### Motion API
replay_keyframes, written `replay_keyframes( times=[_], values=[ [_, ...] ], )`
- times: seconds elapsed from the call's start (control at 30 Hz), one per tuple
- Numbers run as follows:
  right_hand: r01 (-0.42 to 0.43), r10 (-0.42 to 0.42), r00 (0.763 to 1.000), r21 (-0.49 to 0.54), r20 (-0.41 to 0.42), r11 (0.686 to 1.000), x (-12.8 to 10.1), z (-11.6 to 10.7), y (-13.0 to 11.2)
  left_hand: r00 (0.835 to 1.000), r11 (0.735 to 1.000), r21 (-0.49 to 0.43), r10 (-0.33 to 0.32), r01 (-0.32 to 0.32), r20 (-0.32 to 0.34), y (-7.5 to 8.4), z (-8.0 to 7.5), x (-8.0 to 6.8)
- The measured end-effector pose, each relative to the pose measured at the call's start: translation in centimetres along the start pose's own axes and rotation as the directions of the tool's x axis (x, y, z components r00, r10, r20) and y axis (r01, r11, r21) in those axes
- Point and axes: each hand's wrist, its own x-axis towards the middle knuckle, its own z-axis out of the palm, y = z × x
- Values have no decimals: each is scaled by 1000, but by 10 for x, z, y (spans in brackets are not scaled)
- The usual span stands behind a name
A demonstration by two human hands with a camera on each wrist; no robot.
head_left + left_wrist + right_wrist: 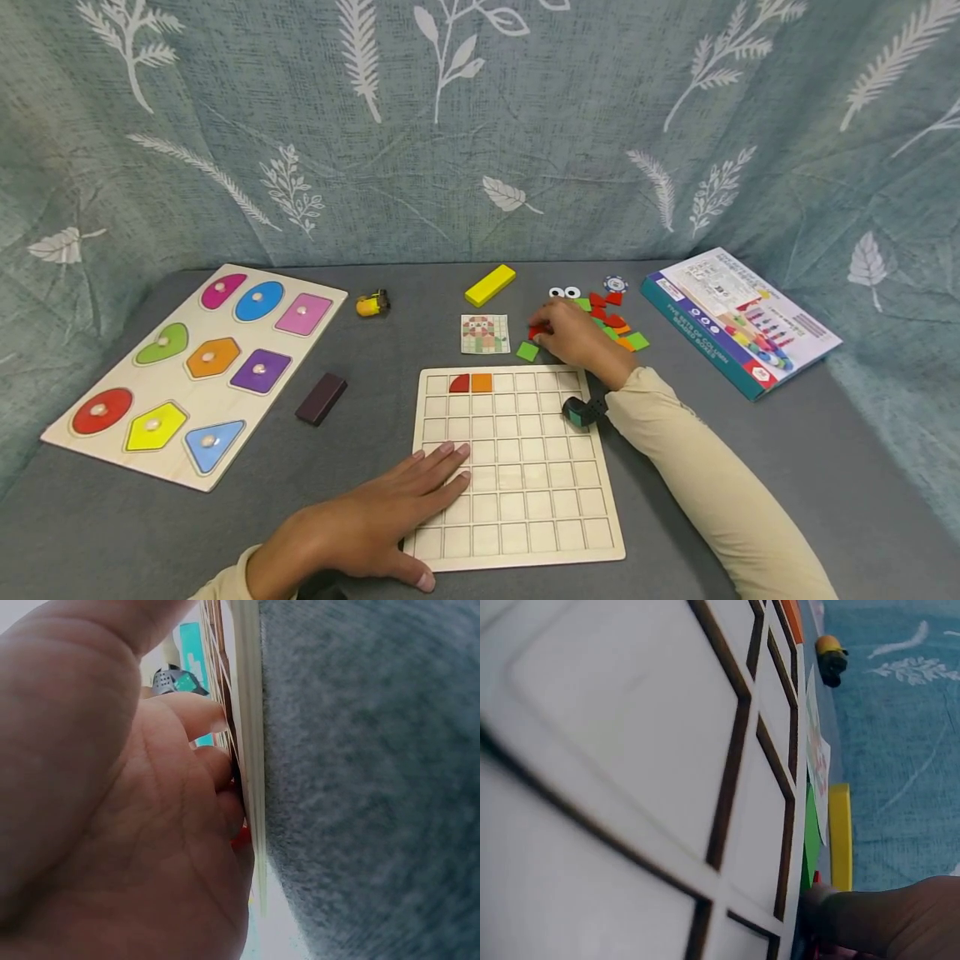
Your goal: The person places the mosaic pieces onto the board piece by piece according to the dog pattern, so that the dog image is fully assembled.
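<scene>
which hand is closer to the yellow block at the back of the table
Right. The right hand is at the pile of small tiles, just in front and to the right of the yellow block. The left hand lies flat on the grid board, much farther away.

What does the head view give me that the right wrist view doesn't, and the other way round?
Only the head view shows the left hand resting flat on the grid board, the right hand at the tile pile, the shape puzzle, the box and the dark block. Only the right wrist view shows the board's cell grooves close up. Both share the board, the pattern card, the yellow block, the small yellow toy and the green tile.
</scene>
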Motion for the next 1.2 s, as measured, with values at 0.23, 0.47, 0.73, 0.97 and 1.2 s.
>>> replay_keyframes(
  times=[0.23, 0.47, 0.73, 0.97, 1.2],
  values=[
    [-49, 49, 999, 0, 11, 999, 0, -3, 2, 1000, 1000, 0, 6, -6, -4, 0, 0, -1],
    [-68, 68, 998, 37, 7, 997, -4, -7, 5, 1000, 1000, -15, 10, -10, -9, 0, 0, -2],
    [-104, 105, 994, 38, -28, 994, -12, -13, 1, 1000, 1000, -11, 10, -10, -9, 0, 0, -1],
    [-24, 33, 991, 77, -126, 997, -18, -9, -4, 1000, 1000, -8, 2, -2, -5, 1, 0, 0],
    [-16, 38, 989, 148, -146, 989, -21, -7, -12, 1000, 1000, -16, -1, 1, 1, 1, 0, 1]
  ],
)
